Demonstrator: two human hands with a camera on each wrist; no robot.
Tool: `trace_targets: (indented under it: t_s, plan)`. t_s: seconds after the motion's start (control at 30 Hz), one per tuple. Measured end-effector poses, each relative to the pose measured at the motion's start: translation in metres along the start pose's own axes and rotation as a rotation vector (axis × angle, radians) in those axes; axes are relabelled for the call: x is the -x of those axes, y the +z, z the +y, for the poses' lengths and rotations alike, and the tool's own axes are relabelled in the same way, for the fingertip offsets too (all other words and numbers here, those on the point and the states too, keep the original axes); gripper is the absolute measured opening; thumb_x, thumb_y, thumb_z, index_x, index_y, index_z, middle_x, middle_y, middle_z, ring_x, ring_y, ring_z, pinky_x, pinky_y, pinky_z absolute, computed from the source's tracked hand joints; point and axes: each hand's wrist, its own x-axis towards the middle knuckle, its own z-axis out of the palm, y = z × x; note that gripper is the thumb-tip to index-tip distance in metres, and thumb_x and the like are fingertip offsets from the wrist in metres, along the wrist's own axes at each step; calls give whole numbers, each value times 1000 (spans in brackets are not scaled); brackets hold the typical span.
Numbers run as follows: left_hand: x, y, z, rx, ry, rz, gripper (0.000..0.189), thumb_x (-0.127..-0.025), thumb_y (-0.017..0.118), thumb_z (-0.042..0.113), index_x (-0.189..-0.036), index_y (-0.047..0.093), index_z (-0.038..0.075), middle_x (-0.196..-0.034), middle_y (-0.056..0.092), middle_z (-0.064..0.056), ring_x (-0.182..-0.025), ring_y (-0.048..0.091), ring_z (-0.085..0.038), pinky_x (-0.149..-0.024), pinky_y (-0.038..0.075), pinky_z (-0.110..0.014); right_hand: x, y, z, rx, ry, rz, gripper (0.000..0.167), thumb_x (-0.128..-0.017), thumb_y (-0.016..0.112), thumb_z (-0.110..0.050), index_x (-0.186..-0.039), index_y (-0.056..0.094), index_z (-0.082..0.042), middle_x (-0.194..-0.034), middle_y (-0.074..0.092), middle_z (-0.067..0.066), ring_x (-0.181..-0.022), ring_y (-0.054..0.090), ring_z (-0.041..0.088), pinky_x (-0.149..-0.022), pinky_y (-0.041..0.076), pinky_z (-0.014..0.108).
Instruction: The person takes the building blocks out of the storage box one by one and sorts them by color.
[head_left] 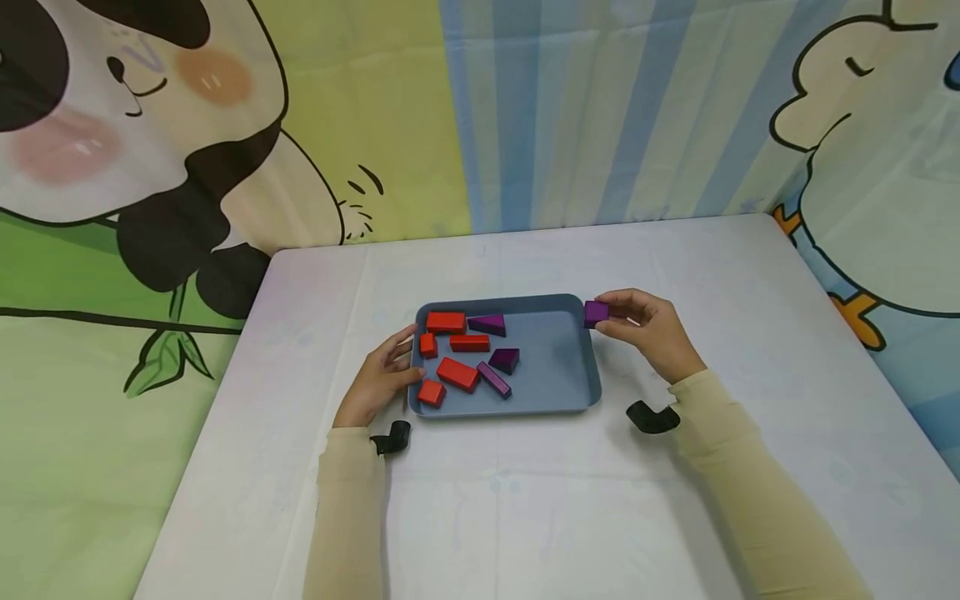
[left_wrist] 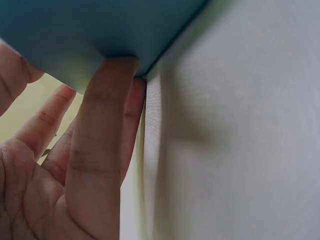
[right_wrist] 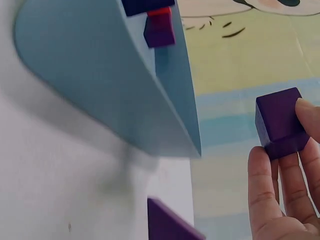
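Observation:
A blue-grey tray (head_left: 555,367) lies on the table with several red and purple blocks in its left half. Just past the tray's right rim, my right hand (head_left: 652,329) pinches a purple cube (head_left: 596,313) between thumb and fingers. The right wrist view shows that cube (right_wrist: 280,117) held up by the fingertips, apart from the tray wall (right_wrist: 100,65). At the tray's left end, my left hand (head_left: 382,377) rests its fairly straight fingers and thumb against the outer wall. In the left wrist view a fingertip (left_wrist: 120,65) presses on the tray.
Inside the tray are red blocks such as a long one (head_left: 457,374), a purple wedge (head_left: 487,325), a dark purple block (head_left: 504,360) and a light purple bar (head_left: 495,380). A purple piece (right_wrist: 170,222) shows at the right wrist view's lower edge. Printed cloth hangs behind the table.

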Motion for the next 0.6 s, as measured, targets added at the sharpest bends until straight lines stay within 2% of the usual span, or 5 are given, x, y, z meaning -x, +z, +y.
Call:
trace_targets:
  t_s: [0.17,0.4,0.6]
  plan:
    - [-1,0,0,-9,-10,3,83,-97,71,-8,-170,38,16,-166,41,-26,-151,47,-42,-107,53,-32,1,-17,0,55,5,15,43,-100,79,-9,-138,65,6,-124,70,-10,-116,68,7,-96,54,17]
    - [-2,-1,-1,-18,-21,5,83,-97,72,-7,-170,39,15,-166,41,-26,-150,48,-42,-113,50,-42,0,-41,0,129,18,25,44,-102,78,-14,-142,66,3,-124,70,-14,-111,70,2,-94,54,16]
    - [-2,-1,-1,-25,-12,2,83,-97,72,-6,-170,38,14,-166,41,-27,-150,48,-43,-112,51,-40,0,-60,4,205,61,47,49,-103,77,-21,-146,65,-1,-127,68,-14,-111,67,1,-93,52,12]
